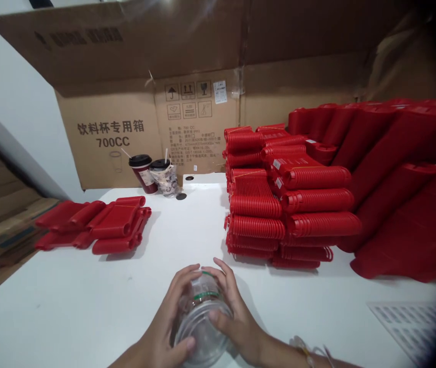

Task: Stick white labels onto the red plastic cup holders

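Observation:
Close to me at the table's near side is a clear plastic cup (204,329), tilted with its wide round end toward me. A green-and-white print shows on its far part. My left hand (174,317) wraps round its left side, thumb on the wide end. From the right, my right hand (237,317) holds it too, its thumb lying across the same end and its fingers on the far side. Whether that end carries a lid, I cannot tell.
Red ribbed plastic rolls (256,204) are stacked right of centre, and larger red rolls (394,204) stand behind them. A smaller red pile (99,225) lies left. Two drink cups with straws, one maroon (147,179), stand before a cardboard box (114,112). A printed sheet (413,327) lies right.

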The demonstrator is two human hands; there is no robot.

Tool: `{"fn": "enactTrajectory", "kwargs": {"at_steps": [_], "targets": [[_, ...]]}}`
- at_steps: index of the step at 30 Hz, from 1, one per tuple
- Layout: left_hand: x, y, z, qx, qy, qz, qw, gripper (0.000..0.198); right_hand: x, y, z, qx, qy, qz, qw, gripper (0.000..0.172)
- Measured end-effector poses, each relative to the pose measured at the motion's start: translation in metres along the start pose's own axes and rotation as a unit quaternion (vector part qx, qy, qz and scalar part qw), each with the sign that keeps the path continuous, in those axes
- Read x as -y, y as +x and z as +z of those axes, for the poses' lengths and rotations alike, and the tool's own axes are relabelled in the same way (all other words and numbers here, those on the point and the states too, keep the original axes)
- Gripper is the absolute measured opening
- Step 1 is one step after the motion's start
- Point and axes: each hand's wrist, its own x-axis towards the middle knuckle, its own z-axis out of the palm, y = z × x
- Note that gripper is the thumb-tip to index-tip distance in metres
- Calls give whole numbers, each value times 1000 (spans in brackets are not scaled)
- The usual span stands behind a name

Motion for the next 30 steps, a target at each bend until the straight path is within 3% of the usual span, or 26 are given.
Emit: {"fn": "enactTrajectory", "kwargs": {"at_steps": [3,8,13,18,21,25,27,30], "targets": [[-1,-2,1,14,-17,14,1000,74,5,0,0,13,5,-11,1000,92],[-10,0,5,-10,-50,17,999,63,10,-1,4,38,-2,-41,998,74],[-16,1,7,-37,-49,6,998,58,19,-1,9,57,9,-22,998,62],[-14,1,4,-22,-37,1,999,59,15,-2,9,46,-4,-30,998,57],[-12,4,2,2,-89,-28,996,72,7,-1,7,16,-34,-61,997,57],[-9,9,1,44,-203,-89,974,99,0,2,4,-29,-194,-149,969,67],[-8,10,0,34,-199,-107,974,110,0,3,2,-33,-250,-174,952,72],[-7,11,-2,10,-178,-120,977,118,-1,2,-4,-27,-244,-151,958,86]]}}
